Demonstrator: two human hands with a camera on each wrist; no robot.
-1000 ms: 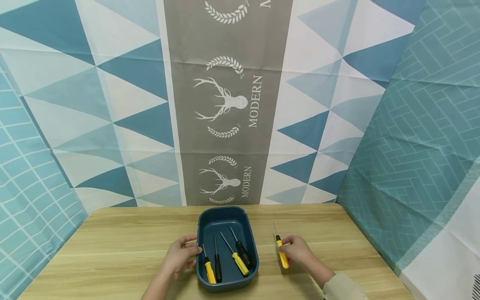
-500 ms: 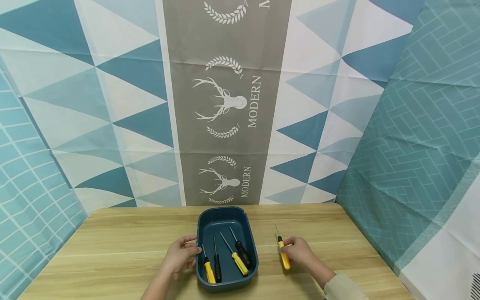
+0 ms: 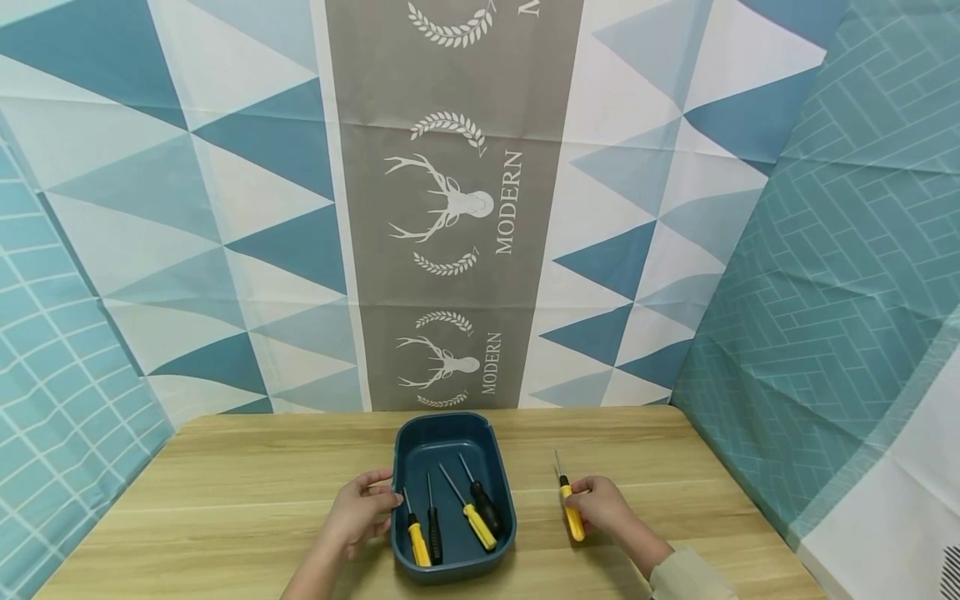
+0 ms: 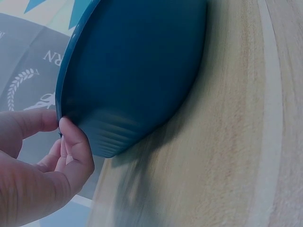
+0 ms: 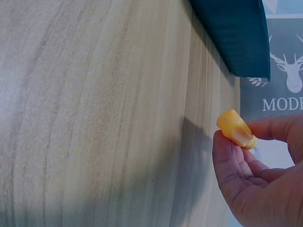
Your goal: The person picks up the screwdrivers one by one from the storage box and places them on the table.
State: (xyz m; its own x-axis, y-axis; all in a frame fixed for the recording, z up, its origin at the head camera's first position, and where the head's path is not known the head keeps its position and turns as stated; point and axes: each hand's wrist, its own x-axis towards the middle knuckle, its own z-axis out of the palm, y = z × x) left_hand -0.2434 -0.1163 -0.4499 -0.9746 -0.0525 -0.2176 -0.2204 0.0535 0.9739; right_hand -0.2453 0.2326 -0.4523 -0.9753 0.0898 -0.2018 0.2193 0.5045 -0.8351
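A dark blue plastic bin (image 3: 448,454) sits on the table in the head view. Its left rim is pinched between the thumb and fingers of my left hand (image 3: 358,510), and the left wrist view shows this grip on the bin wall (image 4: 137,66). Several screwdrivers lie in the bin, among them a yellow-handled screwdriver (image 3: 479,528) and a thick black-handled screwdriver (image 3: 487,508). To the right of the bin, my right hand (image 3: 602,504) holds a screwdriver with a yellow handle (image 3: 573,515), its shaft pointing away from me. In the right wrist view only the handle's end (image 5: 233,126) shows.
The wooden table (image 3: 262,492) extends to both sides of the bin. Behind it hangs a patterned cloth backdrop (image 3: 450,283), with a tile-print cloth (image 3: 67,333) on the left and a green one (image 3: 817,333) on the right.
My right hand has drifted slightly to the right with the screwdriver, away from the bin. My left hand and the bin look unchanged.
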